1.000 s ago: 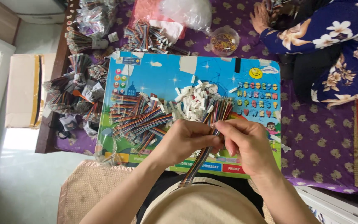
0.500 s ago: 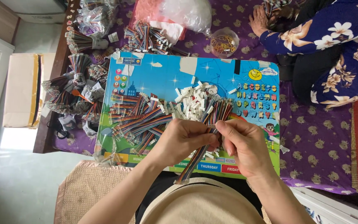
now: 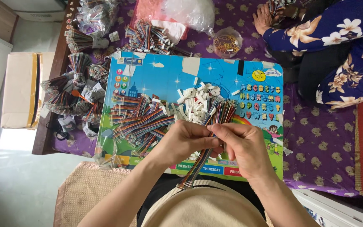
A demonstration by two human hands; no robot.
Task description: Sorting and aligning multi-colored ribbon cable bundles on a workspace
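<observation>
My left hand (image 3: pixel 184 141) and my right hand (image 3: pixel 243 147) meet over the near edge of a blue picture board (image 3: pixel 169 80). Both grip one bundle of multicoloured ribbon wires (image 3: pixel 220 113), which runs from the upper right down between my palms to my lap. A heap of small white plastic connectors (image 3: pixel 196 103) lies on the board just beyond my fingers. Left of it lies a spread of loose coloured wire bundles (image 3: pixel 141 120).
More wire bundles (image 3: pixel 74 90) are piled at the left on the purple cloth (image 3: pixel 316 138). A clear bowl of rubber bands (image 3: pixel 227 42) and plastic bags (image 3: pixel 190 12) sit beyond the board. Another person in a floral garment (image 3: pixel 337 46) sits at the upper right.
My hands stay together on the wire bundle; the fingers have shifted only slightly. The board and piles have not moved.
</observation>
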